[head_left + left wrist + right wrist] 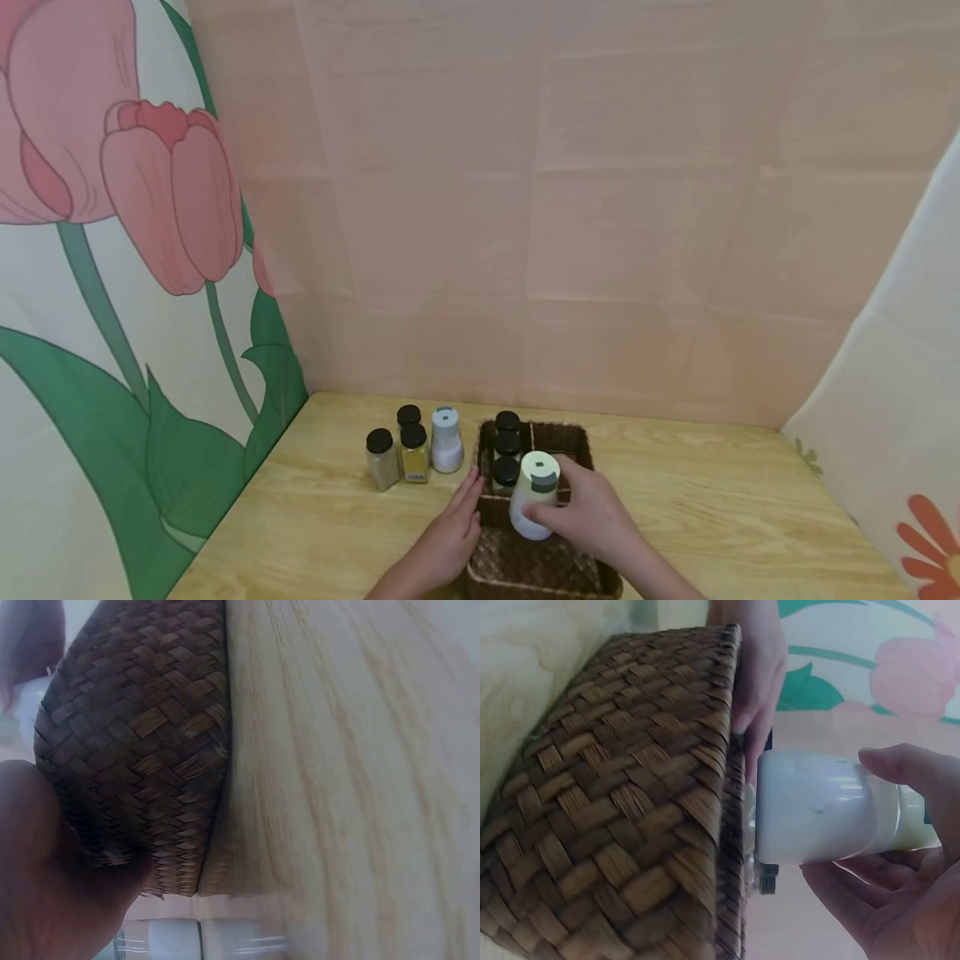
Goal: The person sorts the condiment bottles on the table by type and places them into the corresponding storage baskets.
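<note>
My right hand [600, 512] grips a white plastic bottle [534, 500] between thumb and fingers, upright above the brown woven basket [543, 587]. In the right wrist view the bottle's rounded white base [810, 806] is near the basket's rim, and the right hand [900, 877] is around its narrower upper part. My left hand [450, 533] rests against the basket's left wall with its fingers extended. The left wrist view shows that hand [52, 877] against the weave [142, 735]. Inside the basket's far left section stand black-lidded jars [507, 443].
Left of the basket, a similar white bottle [447, 442] stands on the wooden table [697, 492]. Beside it are black-lidded spice jars, one with yellow contents [415, 457] and one with pale contents [383, 462]. A pink cloth [600, 208] hangs behind the table.
</note>
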Available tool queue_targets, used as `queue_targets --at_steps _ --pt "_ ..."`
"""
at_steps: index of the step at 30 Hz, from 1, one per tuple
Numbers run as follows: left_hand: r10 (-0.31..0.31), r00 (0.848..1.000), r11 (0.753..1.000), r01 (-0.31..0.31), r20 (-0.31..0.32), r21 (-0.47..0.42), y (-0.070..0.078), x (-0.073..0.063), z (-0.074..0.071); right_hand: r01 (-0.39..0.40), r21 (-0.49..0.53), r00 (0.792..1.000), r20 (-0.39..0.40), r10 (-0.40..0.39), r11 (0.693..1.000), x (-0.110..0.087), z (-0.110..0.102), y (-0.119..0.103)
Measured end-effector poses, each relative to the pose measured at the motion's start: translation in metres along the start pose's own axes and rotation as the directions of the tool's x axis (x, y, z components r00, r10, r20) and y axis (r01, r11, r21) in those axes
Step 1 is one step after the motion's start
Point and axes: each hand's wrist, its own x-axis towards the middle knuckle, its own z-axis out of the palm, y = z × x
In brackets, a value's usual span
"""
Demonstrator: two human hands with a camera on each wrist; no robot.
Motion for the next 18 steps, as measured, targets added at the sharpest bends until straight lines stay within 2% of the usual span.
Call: queue_targets --at_steps 8,18 --pt "0.001 1.0 1.0 -0.001 0.005 0.002 -0.002 0.0 0.001 0.053 0.04 0.995 0.088 -0.056 0.998 -0.004 0.009 0.0" --pt "0.005 1.0 1.0 -0.005 0.0 0.01 -0.005 0.002 0.003 0.087 -0.043 0.989 0.127 -0.081 0.995 -0.002 0.022 0.006"
